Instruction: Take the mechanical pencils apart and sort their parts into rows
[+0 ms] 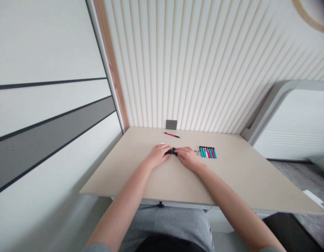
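Observation:
Both hands rest on the beige table over a cluster of small black parts [173, 151], which look like pen caps or rings, though they are too small to name surely. From the left side, my left hand [158, 155] curls its fingers over the cluster's left end. My right hand [188, 156] closes in from the right, with fingertips pressed against the other end. Fingers partly hide the black parts. Small whitish pieces [162, 142] lie just beyond my left hand. Beside my right hand are small grey metallic pieces [196, 152].
Right of my hands lies a neat row of several teal, red and white pen barrels [208, 152]. A red and black pen [172, 135] lies near the back edge of the table [120, 168]. A dark wall socket [171, 124] sits behind it on the ribbed wall.

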Demonstrator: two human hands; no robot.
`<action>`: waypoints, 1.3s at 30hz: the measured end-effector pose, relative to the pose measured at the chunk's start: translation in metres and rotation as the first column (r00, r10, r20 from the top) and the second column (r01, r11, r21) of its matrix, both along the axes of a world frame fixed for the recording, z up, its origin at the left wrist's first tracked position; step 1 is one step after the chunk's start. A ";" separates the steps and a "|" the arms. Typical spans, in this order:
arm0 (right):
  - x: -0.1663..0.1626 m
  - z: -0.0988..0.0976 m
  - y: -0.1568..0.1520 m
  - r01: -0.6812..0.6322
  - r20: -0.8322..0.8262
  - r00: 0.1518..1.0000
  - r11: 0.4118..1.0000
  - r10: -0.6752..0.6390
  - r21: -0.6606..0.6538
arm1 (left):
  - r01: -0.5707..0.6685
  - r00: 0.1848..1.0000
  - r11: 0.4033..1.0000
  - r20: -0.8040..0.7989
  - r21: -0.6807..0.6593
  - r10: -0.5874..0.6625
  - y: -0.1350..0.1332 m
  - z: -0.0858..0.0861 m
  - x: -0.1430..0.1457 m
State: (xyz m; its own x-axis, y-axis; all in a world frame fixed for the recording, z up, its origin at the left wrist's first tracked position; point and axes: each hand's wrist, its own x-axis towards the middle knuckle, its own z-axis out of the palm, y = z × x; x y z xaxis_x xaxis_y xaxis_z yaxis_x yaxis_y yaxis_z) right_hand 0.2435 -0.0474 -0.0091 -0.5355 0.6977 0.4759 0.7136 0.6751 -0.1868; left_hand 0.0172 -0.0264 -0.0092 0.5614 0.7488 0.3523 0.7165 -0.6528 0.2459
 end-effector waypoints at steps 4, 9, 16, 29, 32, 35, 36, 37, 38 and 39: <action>0.007 0.004 0.000 0.093 -0.015 0.996 0.996 -0.093 -0.011 | 0.085 0.996 0.996 -0.013 0.023 -0.084 -0.006 0.003 0.013; 0.010 0.005 -0.003 0.119 0.025 0.993 0.993 -0.119 -0.012 | 0.120 0.992 0.993 -0.041 0.013 -0.120 -0.006 0.003 0.023; 0.001 0.002 -0.002 0.118 0.052 0.992 0.993 -0.117 -0.005 | 0.155 0.987 0.988 -0.040 0.005 -0.155 -0.004 0.006 0.028; 0.002 0.008 -0.004 0.119 0.081 0.990 0.993 -0.119 0.006 | 0.116 0.993 0.993 -0.026 -0.003 -0.116 -0.002 0.007 0.033; 0.002 0.008 -0.005 0.136 0.077 0.988 0.991 -0.136 0.002 | 0.095 0.995 0.995 -0.027 -0.011 -0.095 -0.001 0.007 0.035; 0.001 0.009 -0.006 0.145 0.081 0.986 0.989 -0.145 0.005 | 0.079 0.996 0.997 -0.032 -0.012 -0.079 -0.001 0.007 0.035; 0.000 0.009 -0.006 0.145 0.083 0.986 0.989 -0.145 0.008 | 0.076 0.997 0.997 -0.031 -0.009 -0.076 -0.001 0.007 0.036; 0.000 0.009 -0.006 0.143 0.085 0.986 0.990 -0.144 0.011 | 0.074 0.997 0.997 -0.031 -0.007 -0.075 -0.001 0.007 0.035; 0.000 0.009 -0.006 0.142 0.085 0.986 0.990 -0.143 0.016 | 0.073 0.997 0.997 -0.031 -0.003 -0.073 -0.001 0.006 0.035; 0.001 0.009 -0.005 0.143 0.083 0.986 0.990 -0.144 0.021 | 0.069 0.997 0.998 -0.032 0.000 -0.069 0.000 0.006 0.035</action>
State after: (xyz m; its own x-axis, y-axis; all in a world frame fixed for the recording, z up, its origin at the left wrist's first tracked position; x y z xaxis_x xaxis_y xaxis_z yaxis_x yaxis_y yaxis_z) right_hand 0.2442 -0.0525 -0.0003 -0.4687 0.7635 0.4443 0.8160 0.5669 -0.1134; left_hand 0.0523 -0.0268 -0.0031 0.6229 0.7074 0.3340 0.6768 -0.7015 0.2233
